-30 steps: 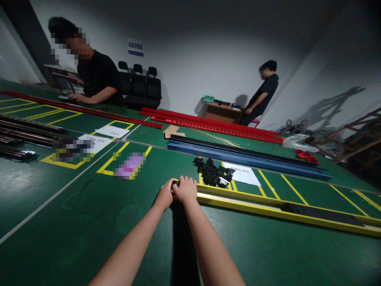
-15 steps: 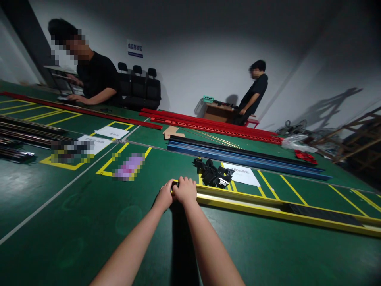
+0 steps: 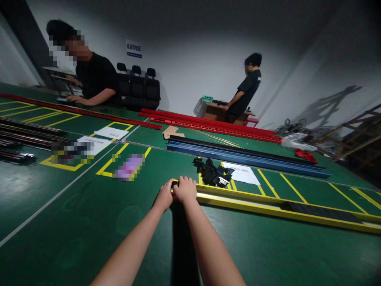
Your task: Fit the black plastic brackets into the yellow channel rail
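Note:
A long yellow channel rail [image 3: 253,202] runs from the centre to the right edge, with a dark strip [image 3: 321,211] lying inside it. My right hand [image 3: 186,189] is wrapped over the rail's left end. Beside it, my left hand [image 3: 165,195] is closed at the very tip, touching my right hand; a small black piece shows between them, too small to make out. Just behind the rail lies a pile of black plastic parts [image 3: 212,172], next to a white paper label [image 3: 242,173].
Blue rails [image 3: 244,157] and red rails [image 3: 214,125] lie farther back on the green table [image 3: 119,246]. Dark metal bars [image 3: 26,133] are at the left. One person [image 3: 97,77] leans at the table's far left; another person [image 3: 247,89] stands at a back desk.
The person at the back desk has shifted left and turned a little. Both my hands stay in place on the rail end.

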### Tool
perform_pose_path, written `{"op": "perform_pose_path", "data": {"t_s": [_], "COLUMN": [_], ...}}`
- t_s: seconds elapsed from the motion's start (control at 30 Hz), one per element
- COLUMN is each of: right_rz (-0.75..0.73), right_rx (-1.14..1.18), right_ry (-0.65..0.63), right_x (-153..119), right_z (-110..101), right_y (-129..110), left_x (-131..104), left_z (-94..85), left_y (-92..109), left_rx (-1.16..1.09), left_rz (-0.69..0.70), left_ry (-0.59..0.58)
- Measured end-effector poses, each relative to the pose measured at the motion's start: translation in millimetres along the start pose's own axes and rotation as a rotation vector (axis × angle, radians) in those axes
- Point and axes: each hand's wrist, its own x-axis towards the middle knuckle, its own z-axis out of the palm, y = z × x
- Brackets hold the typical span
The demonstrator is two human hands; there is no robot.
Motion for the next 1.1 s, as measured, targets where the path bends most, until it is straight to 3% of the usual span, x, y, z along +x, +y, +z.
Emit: {"op": "perform_pose_path", "data": {"t_s": [0.5, 1.1], "right_rz": [0.001, -0.007], "right_rx": [-0.017, -0.025], "right_ry": [-0.029, 0.025], "right_x": [1.0, 0.9], "right_z": [1.4, 4.2], "right_y": [0.2, 0.9], "left_x": [0.6, -0.1], "left_z": [3.5, 1.6], "left_y": [-6.6, -1.3], "left_rx": [0.024, 0.023], "left_rz": [0.011, -0.015], "left_ry": [0.006, 0.003]}}
